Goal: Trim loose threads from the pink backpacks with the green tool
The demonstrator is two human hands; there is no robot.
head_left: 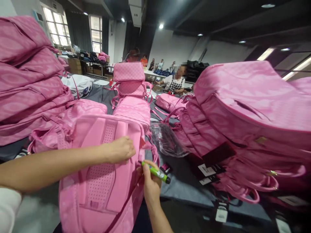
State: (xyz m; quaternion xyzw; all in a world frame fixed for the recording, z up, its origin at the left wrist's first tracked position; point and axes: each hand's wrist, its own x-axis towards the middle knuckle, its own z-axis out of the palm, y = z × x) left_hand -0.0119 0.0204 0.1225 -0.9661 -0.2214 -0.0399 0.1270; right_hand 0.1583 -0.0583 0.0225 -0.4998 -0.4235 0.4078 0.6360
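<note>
A pink backpack [80, 207] stands before me with its padded, perforated back panel toward me. My left hand [122, 149] is closed in a fist against the upper right of that panel; what its fingers hold, if anything, is hidden. Close by on the right, my right hand [152, 184] grips a green pen-shaped tool [156, 172] with black ends. The tool's upper left end is at the backpack's side edge, near a strap [153, 152]. Whether it touches the fabric I cannot tell.
Pink backpacks are stacked high on the left [26, 74] and right [243, 94], with hang tags [221, 212] dangling. Smaller pink bags [128, 72] stand ahead. A clear plastic bag [167, 139] lies on the dark-covered table [184, 181]. A co-worker [176, 82] sits across.
</note>
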